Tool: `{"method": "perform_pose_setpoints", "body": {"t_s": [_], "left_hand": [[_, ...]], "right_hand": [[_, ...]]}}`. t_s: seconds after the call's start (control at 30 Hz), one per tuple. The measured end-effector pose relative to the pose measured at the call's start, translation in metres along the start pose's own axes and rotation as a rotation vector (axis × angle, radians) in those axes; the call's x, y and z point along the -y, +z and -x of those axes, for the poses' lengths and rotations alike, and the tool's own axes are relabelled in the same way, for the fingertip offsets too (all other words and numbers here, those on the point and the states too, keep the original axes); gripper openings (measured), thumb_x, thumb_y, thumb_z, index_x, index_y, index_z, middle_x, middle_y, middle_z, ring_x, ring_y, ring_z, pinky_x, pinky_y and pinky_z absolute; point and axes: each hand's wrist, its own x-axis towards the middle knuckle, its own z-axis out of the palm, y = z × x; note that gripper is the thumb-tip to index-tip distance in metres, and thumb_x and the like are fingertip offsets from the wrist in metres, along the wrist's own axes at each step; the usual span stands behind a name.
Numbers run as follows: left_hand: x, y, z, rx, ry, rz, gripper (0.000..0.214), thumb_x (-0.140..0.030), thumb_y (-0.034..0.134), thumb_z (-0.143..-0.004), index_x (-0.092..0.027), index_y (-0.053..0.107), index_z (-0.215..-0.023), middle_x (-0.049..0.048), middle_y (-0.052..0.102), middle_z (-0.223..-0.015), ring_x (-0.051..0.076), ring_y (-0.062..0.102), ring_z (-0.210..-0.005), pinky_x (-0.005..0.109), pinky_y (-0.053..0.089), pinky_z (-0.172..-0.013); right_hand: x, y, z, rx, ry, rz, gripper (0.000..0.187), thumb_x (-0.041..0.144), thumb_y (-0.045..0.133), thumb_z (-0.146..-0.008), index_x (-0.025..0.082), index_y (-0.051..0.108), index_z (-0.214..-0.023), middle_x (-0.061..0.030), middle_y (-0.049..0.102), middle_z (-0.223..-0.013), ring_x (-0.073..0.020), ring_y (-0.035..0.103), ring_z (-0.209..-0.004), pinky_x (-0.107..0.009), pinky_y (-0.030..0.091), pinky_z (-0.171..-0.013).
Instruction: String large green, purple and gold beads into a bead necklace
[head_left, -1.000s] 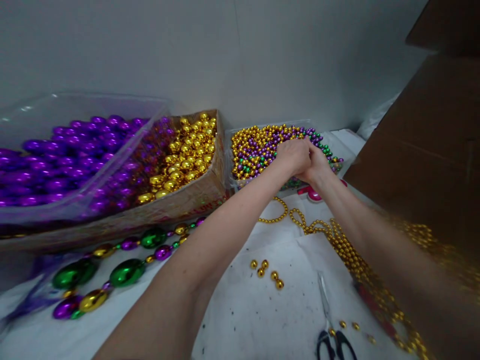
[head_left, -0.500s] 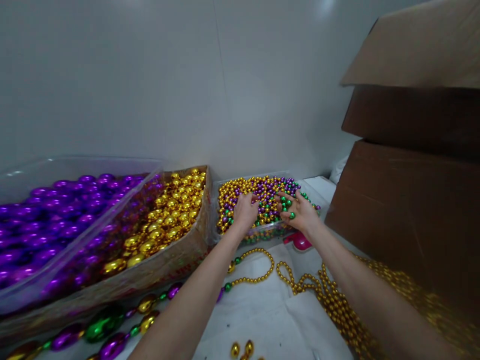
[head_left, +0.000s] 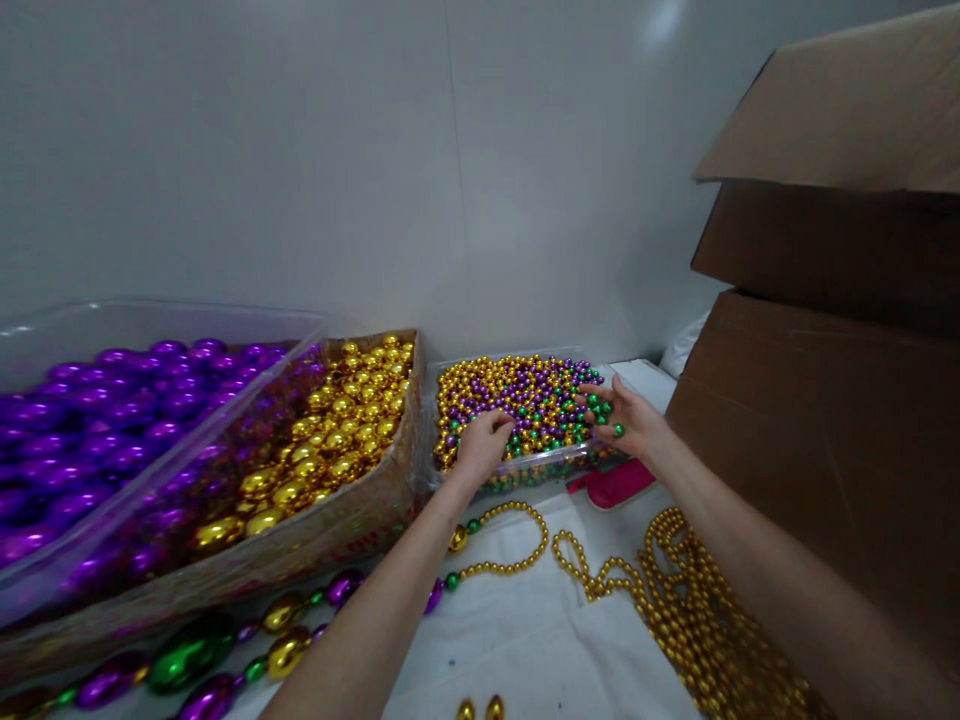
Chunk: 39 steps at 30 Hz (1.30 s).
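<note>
My left hand (head_left: 484, 442) is over the near left part of a clear plastic tray (head_left: 540, 458) of small gold, purple and green beads (head_left: 517, 385). Its thumb and fingertips are pinched together, and anything between them is too small to make out. At the tray's right side, my right hand (head_left: 634, 418) is cupped with its fingers partly spread. Several green beads (head_left: 618, 430) rest in its palm and along its fingers. In front of the tray lies a looped strand of gold beads (head_left: 517, 507), joined to larger purple, gold and green beads.
To the left stand a clear bin of large purple beads (head_left: 112, 400) and a cardboard box of gold beads (head_left: 352, 400). A pink scoop-like object (head_left: 619, 485) lies beside the tray. Gold bead strands (head_left: 697, 610) pile up at right, near a big open cardboard box (head_left: 810, 420).
My right hand has moved right with the green beads in it, uncovering more of the tray. My left hand has drawn back slightly toward me. More of the pink object shows.
</note>
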Motion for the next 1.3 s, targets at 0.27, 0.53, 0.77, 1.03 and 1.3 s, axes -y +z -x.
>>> {"method": "perform_pose_setpoints", "body": {"t_s": [0.27, 0.53, 0.77, 1.03, 1.3], "left_hand": [[-0.001, 0.002, 0.003, 0.034, 0.017, 0.006, 0.016, -0.022, 0.054, -0.08, -0.018, 0.07, -0.082, 0.0035, 0.071, -0.085, 0.017, 0.062, -0.079, 0.026, 0.045, -0.072], [-0.004, 0.002, 0.005, 0.062, 0.002, -0.022, 0.016, -0.02, 0.055, -0.08, -0.018, 0.071, -0.083, 0.0031, 0.072, -0.084, 0.016, 0.062, -0.078, 0.024, 0.044, -0.069], [-0.004, 0.002, 0.005, 0.052, 0.003, -0.02, 0.018, -0.022, 0.054, -0.081, -0.017, 0.071, -0.083, 0.0045, 0.071, -0.084, 0.017, 0.062, -0.077, 0.025, 0.043, -0.067], [-0.001, 0.005, 0.006, 0.054, 0.004, -0.002, 0.017, -0.021, 0.055, -0.08, -0.018, 0.071, -0.081, 0.0038, 0.072, -0.084, 0.017, 0.062, -0.078, 0.026, 0.043, -0.069], [0.001, 0.003, 0.006, -0.01, -0.02, 0.052, 0.018, -0.02, 0.052, -0.081, -0.017, 0.07, -0.083, 0.0035, 0.071, -0.086, 0.016, 0.062, -0.081, 0.026, 0.044, -0.073]], "right_hand": [[-0.007, 0.003, 0.001, -0.034, -0.005, 0.153, 0.042, 0.051, 0.036, -0.092, 0.017, 0.06, -0.1, -0.0099, 0.065, -0.09, -0.0122, 0.056, -0.062, -0.014, 0.028, -0.033], [-0.008, 0.004, -0.006, -0.104, -0.047, 0.589, 0.02, 0.038, 0.055, -0.087, 0.019, 0.055, -0.093, -0.0006, 0.06, -0.08, -0.0054, 0.045, -0.05, -0.013, 0.025, -0.034], [-0.014, 0.012, -0.028, -0.151, 0.065, 1.27, 0.018, 0.029, 0.056, -0.09, 0.011, 0.06, -0.093, -0.0005, 0.061, -0.081, -0.0091, 0.057, -0.062, -0.023, 0.049, -0.055], [-0.029, 0.046, -0.039, -0.088, 0.167, 1.772, 0.024, 0.03, 0.056, -0.089, 0.016, 0.059, -0.109, -0.0072, 0.059, -0.113, -0.0199, 0.059, -0.097, -0.038, 0.051, -0.082], [-0.02, 0.041, -0.033, -0.07, 0.113, 1.731, 0.022, 0.032, 0.057, -0.088, 0.012, 0.062, -0.097, -0.0029, 0.063, -0.094, -0.0154, 0.061, -0.078, -0.03, 0.052, -0.067]]}}
